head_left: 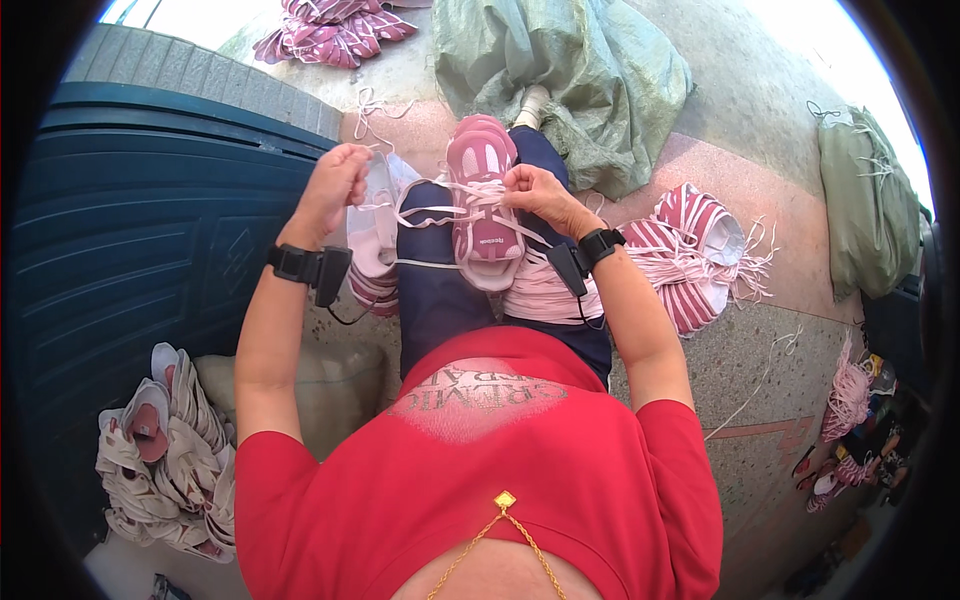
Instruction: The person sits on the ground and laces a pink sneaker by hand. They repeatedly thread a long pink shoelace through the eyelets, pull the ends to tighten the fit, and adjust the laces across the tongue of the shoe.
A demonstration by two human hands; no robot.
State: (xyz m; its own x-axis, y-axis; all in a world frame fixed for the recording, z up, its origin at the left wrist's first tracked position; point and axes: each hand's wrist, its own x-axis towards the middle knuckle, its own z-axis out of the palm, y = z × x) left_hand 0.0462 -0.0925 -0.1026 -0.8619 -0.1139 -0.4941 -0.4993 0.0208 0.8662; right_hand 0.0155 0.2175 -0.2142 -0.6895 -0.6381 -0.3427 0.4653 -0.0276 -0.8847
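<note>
A pink shoe upper (487,225) with white patches lies across my lap, its toe pointing away from me. A pale pink shoelace (430,218) runs through its eyelets and loops out to the left over my thigh. My left hand (338,187) is closed in a fist left of the upper, the lace leading toward it. My right hand (545,197) pinches the lacing at the upper's right edge; its fingertips partly hide the lace. Beside my left thigh stands a stack of white-lined shoe uppers (372,245). A bundle of pale pink laces (550,292) lies over my right thigh.
Striped pink uppers with laces (690,255) lie to the right. Green sacks (575,80) (868,200) stand ahead and far right. A blue metal door (150,230) borders the left, above piled white uppers (165,460) and a beige sack (320,395). More pink uppers (335,30) lie far ahead.
</note>
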